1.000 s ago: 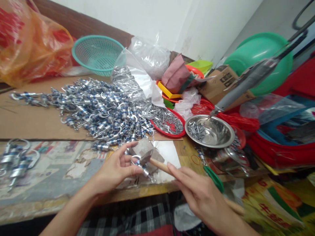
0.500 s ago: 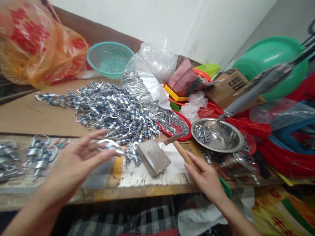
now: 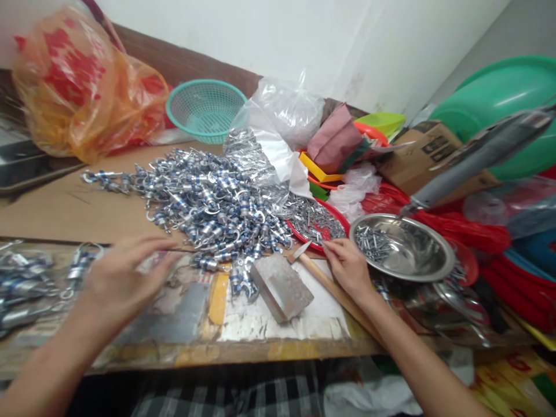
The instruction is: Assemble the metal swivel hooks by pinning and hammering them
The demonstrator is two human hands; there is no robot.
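Note:
My left hand (image 3: pixel 124 284) is over the left part of the bench, fingers apart and nothing seen between them. Metal hook fittings with blue bands (image 3: pixel 78 269) lie beside and beyond it. My right hand (image 3: pixel 350 269) has its fingertips pinched together at the near rim of a red plate (image 3: pixel 345 223) of small metal pins (image 3: pixel 310 217); whatever is in the pinch is too small to make out. A hammer (image 3: pixel 321 275) with a wooden handle rests on the bench under my right wrist. Left of its head sits a metal block (image 3: pixel 282 286).
A large heap of hook fittings (image 3: pixel 208 202) covers the cardboard (image 3: pixel 56 208) behind. At right stands a steel bowl (image 3: pixel 408 246) of pins, with a grey-handled tool (image 3: pixel 469 162) above it. Behind are a turquoise basket (image 3: pixel 208 107) and an orange plastic bag (image 3: pixel 87 87).
My left hand has let go of a hook fitting at the left. My right hand has released the hammer onto the bench and moved up to the red plate. The view has shifted slightly.

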